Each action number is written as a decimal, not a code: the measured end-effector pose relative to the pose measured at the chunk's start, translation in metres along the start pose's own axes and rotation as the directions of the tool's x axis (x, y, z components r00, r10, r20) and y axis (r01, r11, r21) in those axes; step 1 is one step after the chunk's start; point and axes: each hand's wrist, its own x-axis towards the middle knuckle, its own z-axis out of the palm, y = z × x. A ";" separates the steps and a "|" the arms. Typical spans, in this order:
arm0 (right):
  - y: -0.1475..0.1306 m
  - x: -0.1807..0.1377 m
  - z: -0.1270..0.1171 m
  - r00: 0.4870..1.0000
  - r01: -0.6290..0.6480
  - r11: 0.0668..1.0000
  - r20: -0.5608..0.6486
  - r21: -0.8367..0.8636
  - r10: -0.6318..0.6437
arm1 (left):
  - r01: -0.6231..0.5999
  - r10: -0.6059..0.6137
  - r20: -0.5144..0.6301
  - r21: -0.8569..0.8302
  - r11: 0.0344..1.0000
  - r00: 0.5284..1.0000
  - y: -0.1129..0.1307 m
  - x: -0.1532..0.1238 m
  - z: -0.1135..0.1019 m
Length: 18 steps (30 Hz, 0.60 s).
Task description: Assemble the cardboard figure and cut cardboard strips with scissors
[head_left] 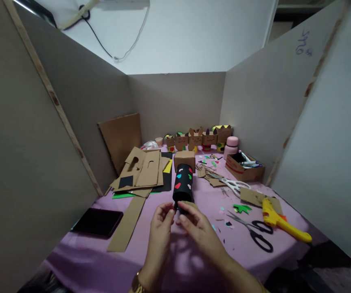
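Observation:
A black paper tube (183,185) dotted with coloured hearts lies in front of me, its round end facing me. Its far end meets a small cardboard box (184,157). Just below the near end, my left hand (162,224) pinches a small black piece (176,205), probably paper. My right hand (198,230) is closed beside it, thumb and fingers curled at the same piece. The fingers partly hide that piece, and its exact shape is unclear.
Flattened cardboard (148,169), a cardboard strip (128,226) and a black tablet (97,222) lie left. Right are black-handled scissors (255,230), white scissors (232,185), a yellow glue gun (281,221) and a pen box (244,169). Cardboard animal figures (195,140) stand behind.

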 end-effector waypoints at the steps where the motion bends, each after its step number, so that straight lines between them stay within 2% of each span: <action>1: 0.001 0.001 -0.001 1.000 -0.012 1.000 -0.001 0.023 0.012 | 0.002 -0.002 -0.005 -0.006 1.000 1.000 0.000 0.002 0.001; 5: 0.001 -0.003 -0.009 0.997 -0.037 0.998 -0.058 0.054 0.040 | 0.023 -0.023 -0.021 -0.004 1.000 1.000 0.003 0.003 0.000; 10: 0.005 -0.021 -0.015 0.976 -0.076 0.992 -0.195 0.104 0.095 | 0.008 -0.008 -0.149 -0.001 1.000 0.989 -0.008 -0.015 -0.010; 12: 0.013 -0.030 -0.015 0.964 -0.134 0.976 -0.205 0.172 0.169 | 0.048 -0.051 -0.110 -0.029 0.998 0.993 -0.018 -0.031 -0.012; 14: 0.024 -0.039 -0.012 0.960 -0.216 0.955 -0.137 0.204 0.246 | 0.113 -0.114 -0.020 -0.016 0.993 0.993 -0.026 -0.050 -0.011; 16: 0.035 -0.048 -0.010 0.958 -0.263 0.954 -0.081 0.146 0.277 | 0.204 -0.203 0.025 -0.042 0.978 0.979 -0.031 -0.068 -0.008; 18: 0.041 -0.056 -0.010 0.970 -0.214 0.977 -0.118 0.016 0.215 | 0.241 -0.238 0.083 -0.027 0.970 0.968 -0.031 -0.081 -0.007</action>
